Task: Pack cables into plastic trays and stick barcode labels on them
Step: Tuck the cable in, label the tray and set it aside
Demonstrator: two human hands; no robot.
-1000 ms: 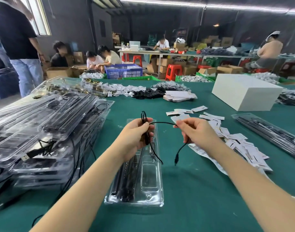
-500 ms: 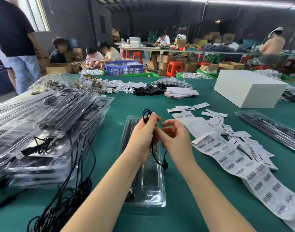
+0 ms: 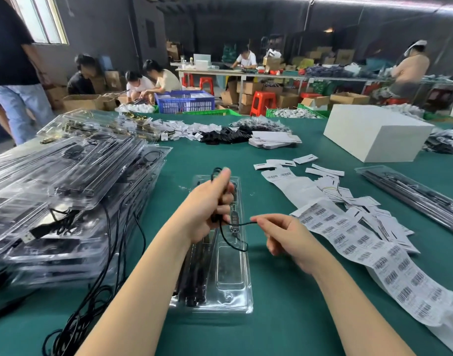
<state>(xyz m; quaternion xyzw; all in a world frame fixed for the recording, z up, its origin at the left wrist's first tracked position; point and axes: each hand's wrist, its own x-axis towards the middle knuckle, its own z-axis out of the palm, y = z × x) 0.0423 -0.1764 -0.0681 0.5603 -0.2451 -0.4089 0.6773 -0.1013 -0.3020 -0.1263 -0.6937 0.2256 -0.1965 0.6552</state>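
A clear plastic tray point(image 3: 230, 286) lies lengthwise on the green table in front of me, with black rods in its left channel. My left hand point(image 3: 207, 204) hovers over the tray's far half and grips a folded bundle of thin black cable point(image 3: 233, 244); a loop sticks out above my fingers. My right hand point(image 3: 281, 232) is to the right of the tray and pinches the cable's free end between thumb and forefinger. A small black inline controller point(image 3: 233, 222) hangs between the hands. A long strip of barcode labels point(image 3: 369, 250) lies to the right.
A tall stack of filled clear trays point(image 3: 66, 196) with dangling black cables stands at the left. A white box point(image 3: 374, 132) sits at the far right, another filled tray point(image 3: 412, 194) near it. Loose label backings point(image 3: 323, 173) are scattered. Several people work in the background.
My right hand has moved away from my left hand to the right, drawing the cable's end out taut. My left hand keeps hold of the bundle over the tray.
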